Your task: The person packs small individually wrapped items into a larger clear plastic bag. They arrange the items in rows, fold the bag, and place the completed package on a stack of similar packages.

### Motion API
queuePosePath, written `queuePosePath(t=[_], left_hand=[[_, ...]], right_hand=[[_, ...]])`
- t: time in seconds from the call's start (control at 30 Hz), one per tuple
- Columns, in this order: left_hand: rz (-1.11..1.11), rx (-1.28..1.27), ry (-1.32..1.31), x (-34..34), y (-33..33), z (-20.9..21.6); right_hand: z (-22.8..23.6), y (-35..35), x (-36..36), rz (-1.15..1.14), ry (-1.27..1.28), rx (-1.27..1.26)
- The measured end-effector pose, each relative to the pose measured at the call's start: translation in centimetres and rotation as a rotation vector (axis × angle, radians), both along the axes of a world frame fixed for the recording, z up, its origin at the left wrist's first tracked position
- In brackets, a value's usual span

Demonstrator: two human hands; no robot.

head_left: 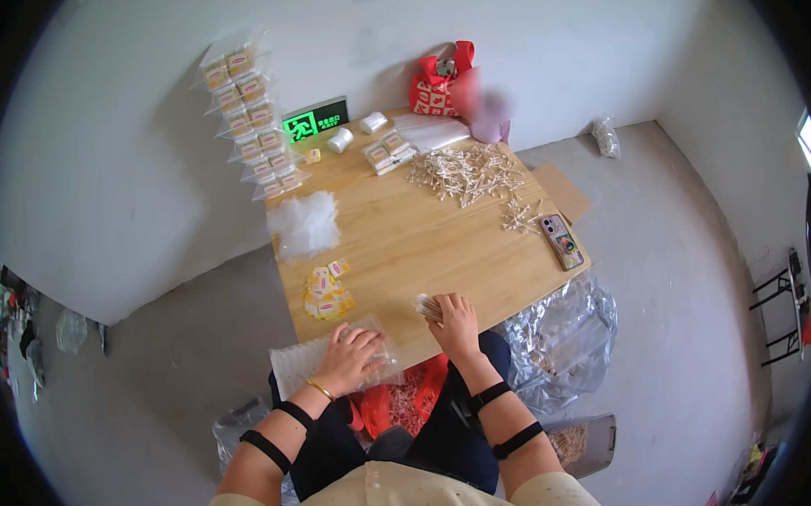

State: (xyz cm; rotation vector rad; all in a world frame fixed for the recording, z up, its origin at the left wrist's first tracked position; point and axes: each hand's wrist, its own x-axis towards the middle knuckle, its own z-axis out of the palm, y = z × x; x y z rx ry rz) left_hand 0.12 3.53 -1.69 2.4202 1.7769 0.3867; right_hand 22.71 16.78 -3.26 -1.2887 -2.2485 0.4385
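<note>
My right hand is closed around a small bundle of cotton swabs at the near edge of the table. To its left, my left hand lies with fingers outstretched on clear plastic bags that hang over the table's near left corner. Yellow and white paper labels lie scattered just beyond that hand. Farther off on the right, a loose heap of cotton swabs spreads over the wooden table.
Packed swab bags form a tall stack at the far left, with clear bags nearer. A phone lies by the right edge. A red bag stands at the back. Beside my legs are silvery plastic and a bin.
</note>
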Motion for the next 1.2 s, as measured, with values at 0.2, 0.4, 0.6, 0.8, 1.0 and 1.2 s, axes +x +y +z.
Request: queuePosePath(t=[0.2,0.4,0.6,0.8,1.0,1.2], left_hand=[[-0.011,-0.006,-0.025,0.4,0.1,0.3],[-0.007,-0.04,0.027,0.5,0.2,1.1],[0.025,-0.056,0.037,0.3,-0.1,1.0],[-0.003,-0.044,-0.01,0.1,0.0,1.9],[0.122,-0.025,0.008,1.3,-1.6,5.2],[0.414,-0.1,-0.009,4.8,-5.3,4.1]], right_hand=[[-0.5,-1.5,2.8,-0.006,-0.041,-0.044],[-2.9,-1.9,4.3,0.112,0.396,-0.787],[-3.3,-2.1,0.3,0.502,0.206,-1.031],[-4.4,-1.1,-4.6,0.868,0.281,-1.129],[-2.5,-2.3,-5.2,0.909,0.18,-1.002],[-4.0,-4.9,-5.3,0.865,0.501,-1.204]])
